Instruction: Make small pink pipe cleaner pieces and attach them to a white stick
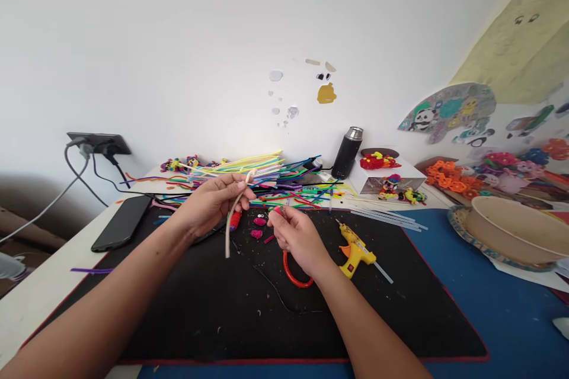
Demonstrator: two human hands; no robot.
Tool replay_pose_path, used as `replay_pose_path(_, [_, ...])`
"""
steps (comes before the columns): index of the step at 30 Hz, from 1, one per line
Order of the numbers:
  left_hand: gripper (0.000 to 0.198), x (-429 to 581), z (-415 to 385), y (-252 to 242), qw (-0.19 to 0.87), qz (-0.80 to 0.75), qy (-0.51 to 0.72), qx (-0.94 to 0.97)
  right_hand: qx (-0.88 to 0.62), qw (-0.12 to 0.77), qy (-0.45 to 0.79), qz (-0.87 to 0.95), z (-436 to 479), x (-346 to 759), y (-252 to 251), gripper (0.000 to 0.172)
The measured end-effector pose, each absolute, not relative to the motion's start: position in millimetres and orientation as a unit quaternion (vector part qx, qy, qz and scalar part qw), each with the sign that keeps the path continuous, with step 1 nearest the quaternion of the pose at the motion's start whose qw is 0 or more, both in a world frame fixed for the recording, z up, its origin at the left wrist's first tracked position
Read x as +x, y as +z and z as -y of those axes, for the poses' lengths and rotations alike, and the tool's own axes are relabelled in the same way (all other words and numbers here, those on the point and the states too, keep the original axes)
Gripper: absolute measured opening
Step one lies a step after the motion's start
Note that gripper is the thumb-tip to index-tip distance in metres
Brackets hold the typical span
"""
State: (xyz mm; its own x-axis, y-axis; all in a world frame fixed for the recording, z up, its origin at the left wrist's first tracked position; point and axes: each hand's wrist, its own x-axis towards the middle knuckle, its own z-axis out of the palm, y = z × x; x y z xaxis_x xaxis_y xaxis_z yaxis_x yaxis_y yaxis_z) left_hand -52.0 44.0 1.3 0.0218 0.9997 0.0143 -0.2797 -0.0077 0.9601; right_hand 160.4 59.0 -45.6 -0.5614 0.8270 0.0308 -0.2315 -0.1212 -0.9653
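Observation:
My left hand [220, 198] is closed in a pinch on a beige pipe cleaner [228, 237]. One end is bent into a small loop above the fingertips, and the other hangs down. Lower and to the right, my right hand [296, 237] is closed, thumb and forefinger pinching a small pink-red piece [278, 210], mostly hidden. Below that hand shows a red loop handle [297, 278]; I cannot tell if the hand holds it. Small magenta fuzzy pieces [256, 234] lie between the hands. A red coiled piece [235, 221] is beside my left hand.
A yellow glue gun [355, 251] lies on the black mat [200, 320], right of my hands. Behind are piled pipe cleaners [249, 166], a black flask [348, 154] and a white box [368, 180]. A phone [122, 224] lies left; glue sticks [386, 218] and a bowl [520, 231] are right.

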Motion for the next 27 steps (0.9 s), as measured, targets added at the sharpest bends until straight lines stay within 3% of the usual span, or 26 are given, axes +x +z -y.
replay_pose_path(7, [0.028,-28,-35,-4,0.594,-0.433,0.485,0.474,-0.263,0.377,0.685,0.566,-61,163,-46,0.047])
replay_pose_path(27, [0.028,-19,-35,-12,0.659,-0.407,0.48,0.412,-0.272,0.382,0.638,0.611,-63,162,-53,0.05])
